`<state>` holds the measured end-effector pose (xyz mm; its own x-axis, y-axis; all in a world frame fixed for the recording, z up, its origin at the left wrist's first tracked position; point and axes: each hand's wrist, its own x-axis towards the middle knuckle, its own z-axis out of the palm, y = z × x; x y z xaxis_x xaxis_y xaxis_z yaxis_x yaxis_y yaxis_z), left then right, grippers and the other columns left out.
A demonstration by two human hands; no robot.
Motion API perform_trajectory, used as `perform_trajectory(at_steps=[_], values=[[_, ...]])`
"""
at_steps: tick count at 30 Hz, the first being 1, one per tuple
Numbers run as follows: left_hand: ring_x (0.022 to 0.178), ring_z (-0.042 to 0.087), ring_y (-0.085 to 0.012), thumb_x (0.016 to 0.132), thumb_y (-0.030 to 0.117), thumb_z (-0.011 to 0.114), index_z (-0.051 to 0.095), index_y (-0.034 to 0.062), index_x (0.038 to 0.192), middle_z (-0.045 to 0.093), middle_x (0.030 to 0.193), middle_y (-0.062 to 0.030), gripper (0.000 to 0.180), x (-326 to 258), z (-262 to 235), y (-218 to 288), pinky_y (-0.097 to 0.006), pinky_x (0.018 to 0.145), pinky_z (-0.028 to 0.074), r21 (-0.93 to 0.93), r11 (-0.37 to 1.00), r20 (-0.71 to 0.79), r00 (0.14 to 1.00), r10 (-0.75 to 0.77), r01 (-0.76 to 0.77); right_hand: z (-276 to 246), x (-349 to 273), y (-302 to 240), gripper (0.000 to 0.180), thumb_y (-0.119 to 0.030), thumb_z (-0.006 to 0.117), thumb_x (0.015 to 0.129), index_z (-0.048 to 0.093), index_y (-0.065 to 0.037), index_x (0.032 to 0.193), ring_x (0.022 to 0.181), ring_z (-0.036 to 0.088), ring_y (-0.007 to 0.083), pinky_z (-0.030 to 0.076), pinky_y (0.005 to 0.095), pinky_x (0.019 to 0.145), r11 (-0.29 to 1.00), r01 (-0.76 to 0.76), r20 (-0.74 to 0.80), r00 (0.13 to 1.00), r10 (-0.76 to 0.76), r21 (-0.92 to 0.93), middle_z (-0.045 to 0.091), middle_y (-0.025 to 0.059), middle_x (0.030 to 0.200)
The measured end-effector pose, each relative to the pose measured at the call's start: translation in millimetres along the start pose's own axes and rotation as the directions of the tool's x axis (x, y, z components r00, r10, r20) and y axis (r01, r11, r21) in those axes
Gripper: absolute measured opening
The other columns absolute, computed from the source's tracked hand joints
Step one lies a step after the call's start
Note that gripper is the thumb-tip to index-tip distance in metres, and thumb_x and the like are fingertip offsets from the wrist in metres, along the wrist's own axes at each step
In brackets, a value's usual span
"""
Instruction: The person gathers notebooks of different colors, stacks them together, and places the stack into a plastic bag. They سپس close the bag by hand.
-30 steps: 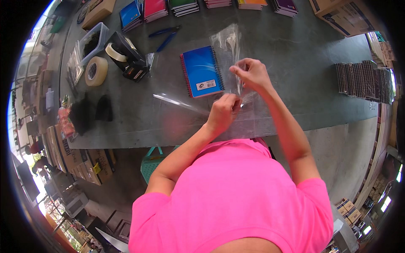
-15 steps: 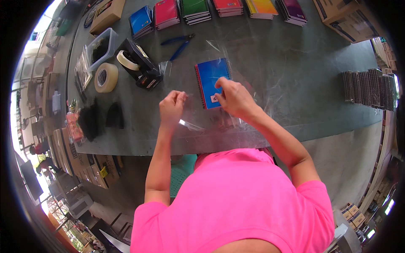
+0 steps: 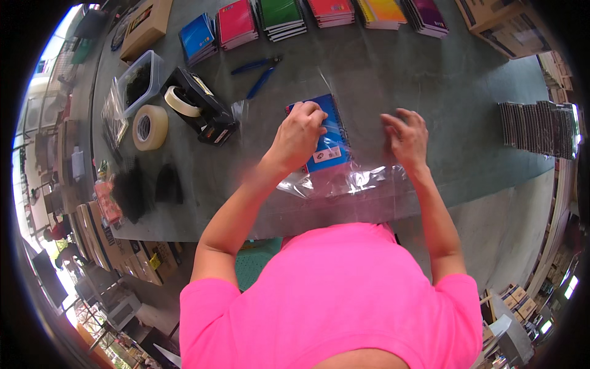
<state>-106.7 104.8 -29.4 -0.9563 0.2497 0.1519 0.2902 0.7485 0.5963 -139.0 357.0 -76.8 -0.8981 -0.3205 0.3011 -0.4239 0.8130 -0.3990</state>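
Notebook, blue-covered + spiral-bound (image 3: 332, 130), is partly covered by curled bare L hand (image 3: 300, 131), prob so it's kept steady; actual grip can't be told. Clear shiny plastic film (image 3: 367, 178) is spread below both. Bare R hand (image 3: 405, 138) is held half-open, empty afaict.

Workshop — broad grey worktable (image 3: 458, 92), tape dispenser (image 3: 212, 114), notebook stacks (image 3: 279, 17), cardboard carton (image 3: 515, 35) — bare grey floor (image 3: 495, 224)
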Motion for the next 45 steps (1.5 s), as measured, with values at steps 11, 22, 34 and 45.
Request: perform_trajectory(at_steps=[11, 22, 34, 45], values=[[0.073, 0.062, -0.0187, 0.069, -0.009, 0.058, 0.063, -0.0009, 0.103, 0.063, 0.091, -0.0104, 0.035, 48.5, -31.8, -56.2, -0.028, 0.066, 0.052, -0.482, 0.736, 0.539, 0.823, -0.179, 0.475, 29.2, -18.1, -124.3, 0.048, -0.006, 0.055, 0.080, 0.045, 0.008, 0.125, 0.119, 0.043, 0.0344, 0.035, 0.0409, 0.103, 0.953, 0.175, 0.074, 0.977, -0.199, 0.247, 0.047, 0.0201, 0.125], [0.077, 0.062, -0.0164, 0.068, -0.005, 0.063, 0.060, -0.0012, 0.091, 0.063, 0.077, -0.0065, 0.024, 119.6, -5.5, -80.8, -0.029, 0.073, 0.049, -0.288, 0.957, 0.560, 0.818, 0.133, 0.041, 11.4, -22.7, -134.6, 0.047, -0.017, 0.048, 0.088, 0.043, 0.004, 0.130, 0.130, 0.036, 0.0316, 0.030, 0.0412, 0.106, 0.973, 0.212, 0.260, 0.938, -0.230, 0.095, 0.040, 0.0190, 0.138], [0.085, 0.061, -0.0303, 0.068, 0.018, 0.074, 0.062, 0.0056, 0.084, 0.063, 0.083, -0.0108, 0.023, 22.6, -69.6, -91.8, -0.038, 0.071, 0.048, 0.194, 0.981, 0.173, 0.984, -0.026, -0.008, -19.1, 34.1, -106.7, 0.061, 0.004, 0.063, 0.067, 0.050, -0.005, 0.126, 0.123, 0.042, 0.0292, 0.036, 0.0364, 0.103, 0.931, 0.128, 0.598, 0.734, -0.321, 0.343, 0.045, 0.0107, 0.135], [0.074, 0.060, -0.0154, 0.076, 0.020, 0.071, 0.063, 0.0008, 0.083, 0.061, 0.080, -0.0063, 0.021, -32.7, -45.1, -68.9, -0.031, 0.066, 0.048, -0.148, 0.885, 0.089, 0.897, -0.433, 0.441, -3.5, 35.7, -99.2, 0.055, -0.016, 0.074, 0.069, 0.055, -0.006, 0.120, 0.127, 0.039, 0.0245, 0.032, 0.0413, 0.103, 0.884, 0.436, 0.447, 0.765, -0.462, 0.168, 0.044, 0.0067, 0.135]])
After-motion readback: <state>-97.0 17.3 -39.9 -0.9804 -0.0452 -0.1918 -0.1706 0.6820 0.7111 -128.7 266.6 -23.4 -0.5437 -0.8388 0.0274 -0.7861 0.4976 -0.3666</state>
